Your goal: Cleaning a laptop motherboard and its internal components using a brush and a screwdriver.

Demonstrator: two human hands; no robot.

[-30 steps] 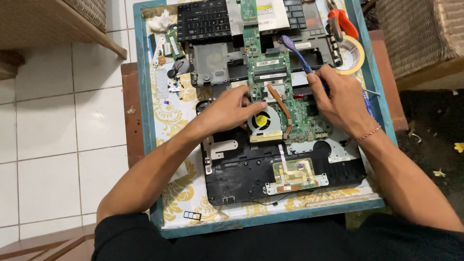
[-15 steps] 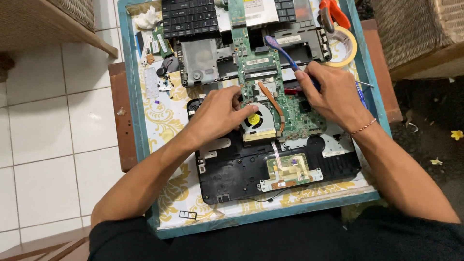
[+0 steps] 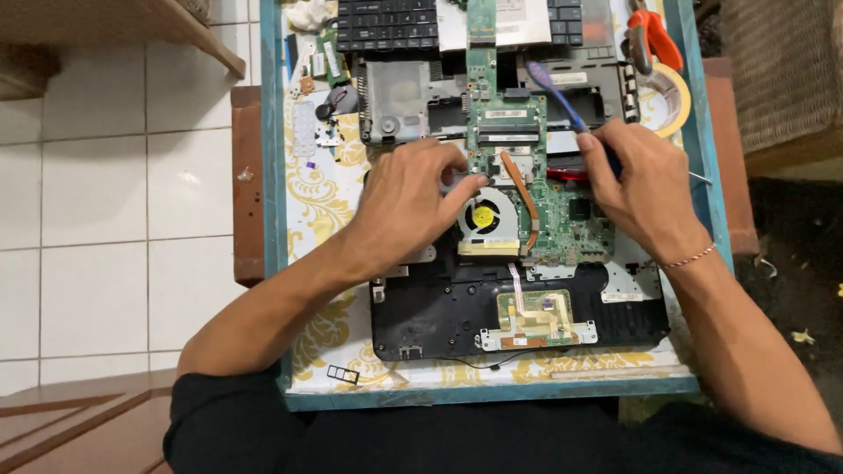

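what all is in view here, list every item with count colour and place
table: one, blue rim with a yellow patterned top, centre
laptop base: one, black, near edge of the table
motherboard: one, green, on the laptop base
fan: one, black with a yellow hub, left part of the motherboard
keyboard: one, black, far edge
tape roll: one, beige, far right
pliers: one, orange handles, far right
brush: one, purple handle, held over the motherboard
floor tiles: many, white, left
left hand: resting beside the fan
right hand: holding the brush
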